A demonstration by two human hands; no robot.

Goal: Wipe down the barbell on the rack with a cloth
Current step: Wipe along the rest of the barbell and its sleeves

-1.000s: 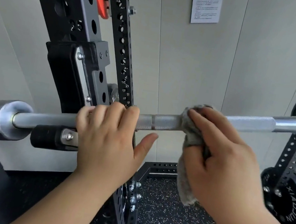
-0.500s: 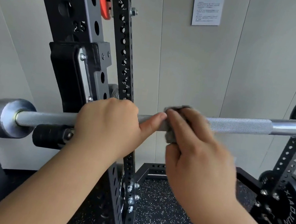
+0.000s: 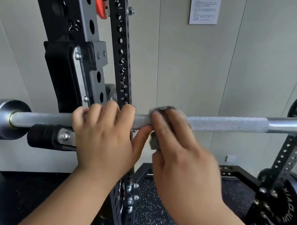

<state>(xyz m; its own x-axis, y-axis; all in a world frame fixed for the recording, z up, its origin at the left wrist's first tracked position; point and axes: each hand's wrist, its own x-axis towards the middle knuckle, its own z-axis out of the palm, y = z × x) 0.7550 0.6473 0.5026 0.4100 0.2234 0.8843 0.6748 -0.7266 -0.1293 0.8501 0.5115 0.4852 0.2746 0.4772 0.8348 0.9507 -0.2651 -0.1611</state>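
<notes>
Step in hand: wiping the shaft, mid-stroke.

- Barbell (image 3: 227,123) sits on the rack (image 3: 118,49), cradled in the J-hook (image 3: 59,78) on the left. It runs across the view from the collar (image 3: 0,118) to the right edge.
- Left hand (image 3: 105,136) clamps the bar just right of the hook, fingers curled over the top and thumb underneath. Looks like it is steadying the bar against roll.
- Right hand (image 3: 181,156) pinches the grey cloth (image 3: 155,142) around the bar, fingers over and thumb below. The cloth wraps the shaft at the near end of the knurling, touching or almost touching the left thumb.
- Right hand is slightly blurred, so it is likely in motion.

Progress can't be judged, since dirt on the bar isn't readable here.

Next move, as a guess: slide the cloth right along the knurl toward the smooth section, with firm squeeze because knurling drags fabric. The stretch under the left hand and out to the collar is blocked until that hand relocates. The far end of the bar near the weight plates (image 3: 292,209) needs a step sideways.
</notes>
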